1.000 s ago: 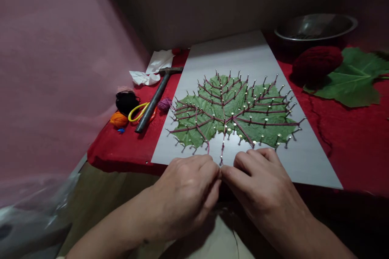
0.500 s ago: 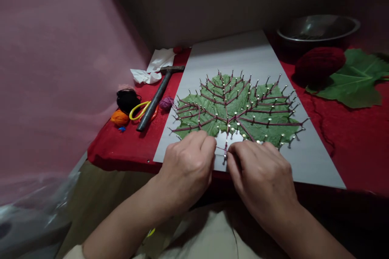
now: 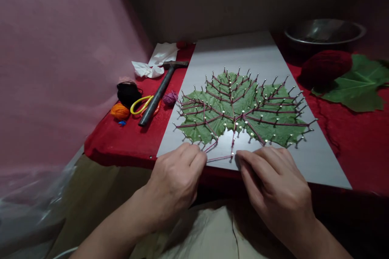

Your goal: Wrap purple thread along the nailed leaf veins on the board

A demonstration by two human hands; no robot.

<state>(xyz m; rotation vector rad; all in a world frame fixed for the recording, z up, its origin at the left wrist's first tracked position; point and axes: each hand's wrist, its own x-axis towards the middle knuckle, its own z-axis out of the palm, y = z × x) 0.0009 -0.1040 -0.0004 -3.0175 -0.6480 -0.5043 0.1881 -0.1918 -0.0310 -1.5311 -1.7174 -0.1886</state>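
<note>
A green lobed leaf (image 3: 191, 127) lies on a pale grey board (image 3: 231, 50), ringed and dotted with upright nails (image 3: 232, 156). Dark purple-red yarn (image 3: 219, 158) runs from nail to nail along the leaf's veins and down to a nail at the board's near edge. From that nail, a strand stretches left into the closed fingers of my left hand (image 3: 179, 174). My right hand (image 3: 273, 182) is pinched just right of the same nail; what its fingertips hold, if anything, is hidden.
Left of the board, on red cloth (image 3: 121, 145), lie a hammer (image 3: 159, 95), yellow-handled scissors (image 3: 138, 105), black yarn (image 3: 129, 93), orange yarn (image 3: 119, 111) and purple yarn (image 3: 170, 98). To the right are a dark red yarn ball (image 3: 326, 68), another leaf (image 3: 358, 85) and a metal bowl (image 3: 326, 30).
My left hand has drawn left and slightly down, so a longer strand shows between it and the near nail. My right hand has shifted right, away from that nail. The view has moved slightly.
</note>
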